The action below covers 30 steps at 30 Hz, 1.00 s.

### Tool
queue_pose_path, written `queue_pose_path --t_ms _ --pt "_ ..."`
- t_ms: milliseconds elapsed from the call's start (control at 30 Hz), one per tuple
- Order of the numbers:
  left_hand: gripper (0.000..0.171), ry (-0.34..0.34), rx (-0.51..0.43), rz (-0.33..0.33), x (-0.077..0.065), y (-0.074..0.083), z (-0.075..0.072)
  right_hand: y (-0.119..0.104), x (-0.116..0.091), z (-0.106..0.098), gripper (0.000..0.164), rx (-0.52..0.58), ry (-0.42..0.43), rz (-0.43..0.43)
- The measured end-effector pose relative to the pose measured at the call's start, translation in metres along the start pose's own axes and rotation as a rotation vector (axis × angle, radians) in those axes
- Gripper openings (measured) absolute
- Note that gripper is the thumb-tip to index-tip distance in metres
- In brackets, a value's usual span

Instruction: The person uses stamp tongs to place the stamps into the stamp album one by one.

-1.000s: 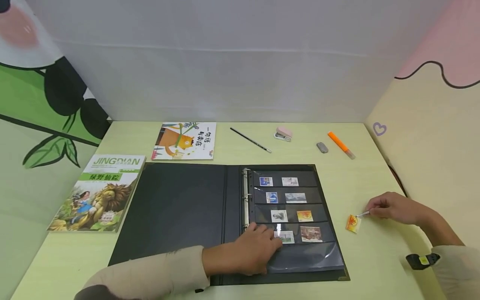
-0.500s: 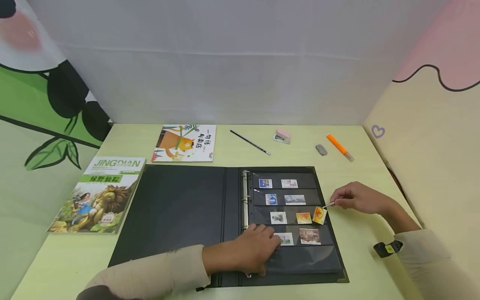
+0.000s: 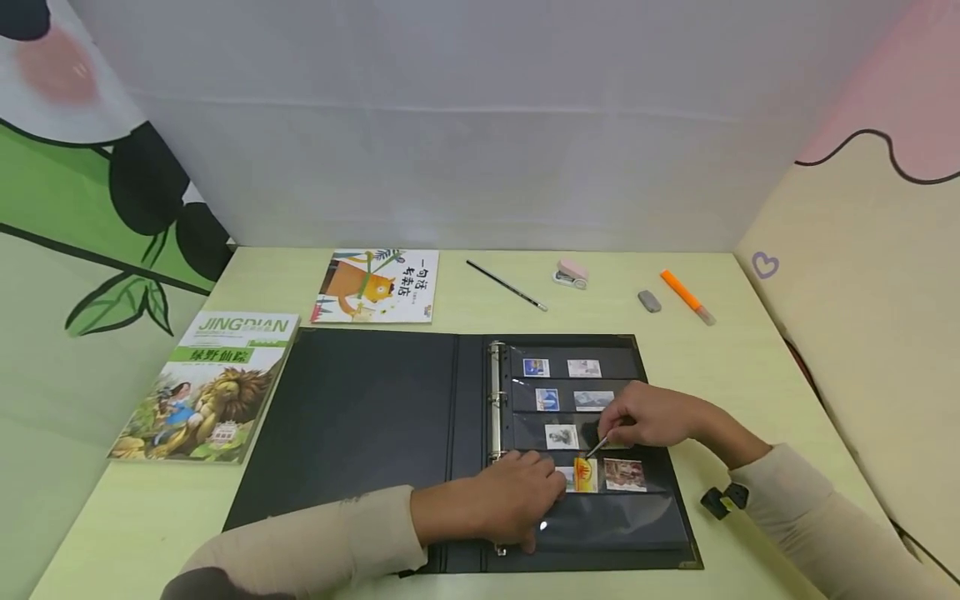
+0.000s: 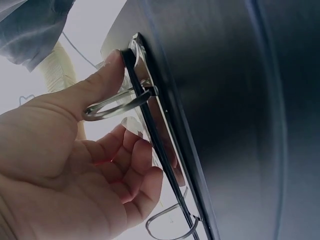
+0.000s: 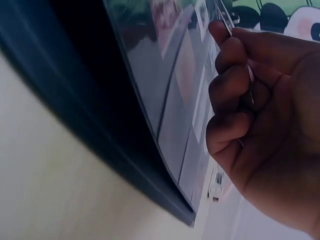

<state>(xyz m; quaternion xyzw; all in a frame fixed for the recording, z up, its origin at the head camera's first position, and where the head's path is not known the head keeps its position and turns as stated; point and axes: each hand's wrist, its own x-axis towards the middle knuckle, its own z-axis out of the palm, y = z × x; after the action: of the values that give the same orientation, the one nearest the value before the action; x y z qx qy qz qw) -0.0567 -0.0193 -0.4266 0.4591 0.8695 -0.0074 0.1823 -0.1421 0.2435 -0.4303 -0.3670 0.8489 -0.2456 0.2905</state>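
My right hand [image 3: 660, 414] pinches a thin pair of metal tweezers [image 3: 597, 447], whose tips hold a small orange-and-yellow stamp [image 3: 586, 477]. That stamp overlaps the fourth row of pockets on the stamp album page [image 3: 615, 521], just left of a brown stamp [image 3: 626, 475]. In the right wrist view the tweezers [image 5: 226, 20] run through the curled fingers. My left hand [image 3: 517, 500] rests on the page's left part by the binder rings, partly covering a greenish stamp. Its thumb lies along the page's bound edge beside a metal ring [image 4: 117, 106] in the left wrist view.
The open black binder [image 3: 367, 408] fills the table's middle. Two books, one with a lion [image 3: 202, 392] and one with a bear [image 3: 375, 286], lie left and behind. A pencil [image 3: 507, 285], pink stapler [image 3: 572, 273], grey eraser [image 3: 649, 302] and orange marker [image 3: 686, 296] lie along the back.
My right hand has carried the stamp in the tweezers leftward from the bare table, across the page's right edge, to the fourth row. The left hand stays on the page.
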Motion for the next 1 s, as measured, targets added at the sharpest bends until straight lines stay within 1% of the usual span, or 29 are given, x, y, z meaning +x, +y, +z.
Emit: queue_pose_path --t_ms 100,200,333,467,533,633,733,833,900,1000 --pt "0.062 0.023 0.022 0.002 -0.001 0.0 -0.001 -0.01 0.004 0.006 0.018 -0.028 -0.034 -0.022" --pt "0.062 0.03 0.032 0.005 -0.001 0.0 -0.001 -0.017 0.005 0.013 0.019 0.007 -0.087 -0.034" --pt "0.064 0.019 0.025 0.009 0.0 -0.001 -0.001 -0.023 0.003 0.019 0.019 0.039 -0.148 -0.028" --pt "0.065 0.009 0.011 0.01 0.0 -0.002 -0.002 -0.027 0.001 0.02 0.017 -0.008 -0.157 -0.035" --pt "0.065 0.003 0.005 0.008 0.0 -0.002 -0.002 -0.028 0.0 0.02 0.016 -0.015 -0.157 -0.04" --pt "0.064 -0.003 0.002 0.009 0.0 -0.002 -0.001 -0.027 -0.001 0.02 0.016 0.001 -0.169 -0.037" --pt "0.064 0.0 -0.001 0.015 0.001 -0.002 -0.001 -0.023 -0.005 0.017 0.016 0.061 -0.18 0.006" --pt "0.068 0.008 -0.008 0.026 0.001 -0.002 -0.002 -0.013 -0.015 0.007 0.017 0.086 -0.13 0.045" --pt "0.071 0.01 -0.011 0.031 0.001 -0.002 -0.002 -0.002 -0.025 -0.002 0.017 0.1 -0.063 0.074" --pt "0.075 0.009 -0.014 0.033 0.0 -0.002 -0.002 0.018 -0.04 -0.014 0.017 0.077 0.064 0.129"
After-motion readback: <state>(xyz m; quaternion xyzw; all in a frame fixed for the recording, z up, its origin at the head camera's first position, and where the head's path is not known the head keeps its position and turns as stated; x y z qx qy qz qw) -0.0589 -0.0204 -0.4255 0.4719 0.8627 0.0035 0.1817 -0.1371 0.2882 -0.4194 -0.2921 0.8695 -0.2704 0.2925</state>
